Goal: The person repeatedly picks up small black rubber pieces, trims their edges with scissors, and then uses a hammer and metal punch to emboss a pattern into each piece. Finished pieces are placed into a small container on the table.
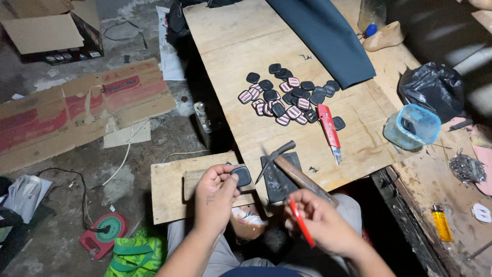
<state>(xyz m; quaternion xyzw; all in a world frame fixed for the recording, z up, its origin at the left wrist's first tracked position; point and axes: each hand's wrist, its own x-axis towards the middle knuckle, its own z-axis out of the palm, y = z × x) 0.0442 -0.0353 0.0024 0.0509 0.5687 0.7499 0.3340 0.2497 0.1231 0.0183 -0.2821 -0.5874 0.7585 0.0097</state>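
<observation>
Here, seen from above: the left hand (pixel 218 192) pinches a single dark rounded patch (pixel 242 176) between thumb and fingers, held over a small wooden board (pixel 171 187) at the near edge of the counter (pixel 230 46). The right hand (pixel 320 220) has its grip closed on a thin red pen-like tool (pixel 300 221), tip angled toward the lap and apart from the patch. A hammer (pixel 292 172) lies on a dark slab (pixel 279 179) between the hands. Farther up the counter sits a heap of similar patches (pixel 289 97), some plain black, some pink-striped, with a red utility knife (pixel 329 131) just beside it. Judging by this, only the one piece is in hand and the heap is mostly untouched; how many pieces are finished cannot be told. A blue tub (pixel 417 125) and a yellow lighter (pixel 441 222) lie to the right.
</observation>
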